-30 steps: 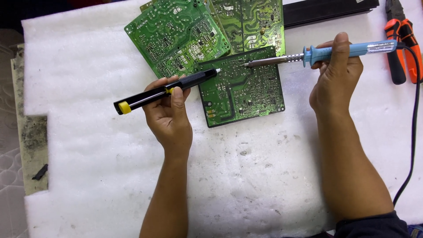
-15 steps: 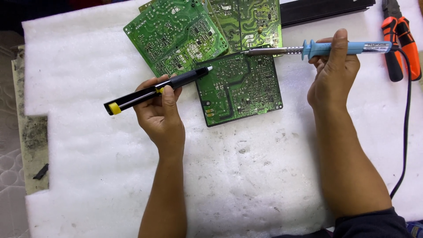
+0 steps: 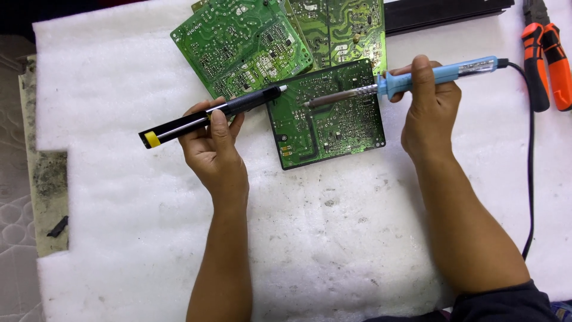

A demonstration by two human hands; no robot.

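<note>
My left hand (image 3: pixel 213 149) grips a black desoldering pump with a yellow end (image 3: pixel 208 115), its white tip at the upper left edge of the nearest green circuit board (image 3: pixel 333 128). My right hand (image 3: pixel 430 113) holds a blue-handled soldering iron (image 3: pixel 417 77), whose metal tip hovers over or touches the upper middle of that board. Two more green boards (image 3: pixel 238 42) lie overlapped behind it.
Everything rests on a white foam sheet (image 3: pixel 328 238). Orange-handled pliers (image 3: pixel 545 56) lie at the top right, beside the iron's black cord (image 3: pixel 529 167). A black bar (image 3: pixel 447 12) lies along the top edge. A dirty strip with a small black piece (image 3: pixel 58 226) is at left.
The soldering iron's tip has come back down from the board's upper edge onto its upper middle. The pump's tip stays at the board's left edge.
</note>
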